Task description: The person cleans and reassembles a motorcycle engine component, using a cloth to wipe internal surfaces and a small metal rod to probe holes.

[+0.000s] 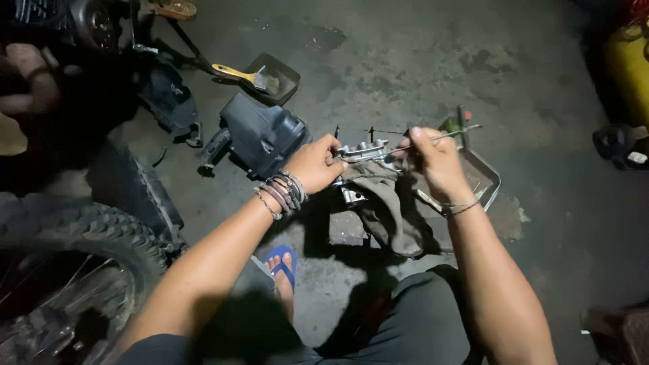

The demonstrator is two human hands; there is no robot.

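Gripping a metal part, the left hand; right hand pinches a thin rod.

A paintbrush lies in a dark tray; knobby tyre nearby, perhaps a motorcycle's.

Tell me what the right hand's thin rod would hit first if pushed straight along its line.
Likely the metal engine part held by the left hand: the rod in the right hand already points at it; depth unclear.
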